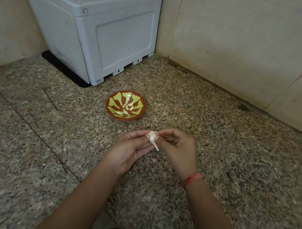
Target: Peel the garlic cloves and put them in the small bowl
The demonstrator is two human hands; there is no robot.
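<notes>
A small red-brown bowl [111, 112] with a green leaf pattern sits on the speckled granite counter, and several peeled garlic cloves [127, 108] lie in it. Just in front of the bowl, both hands meet above the counter. My left hand [130, 151] pinches a white garlic piece [153, 139] with papery skin and a thin stalk that points down and right. My right hand [175, 148], with an orange thread on its wrist, has its fingertips curled onto the same garlic piece from the right.
A large grey plastic box [93, 22] on a black mat [63, 69] stands in the back left corner. Beige tiled walls [238, 39] close the counter at the back and the right. A dark spot [243, 107] lies near the right wall.
</notes>
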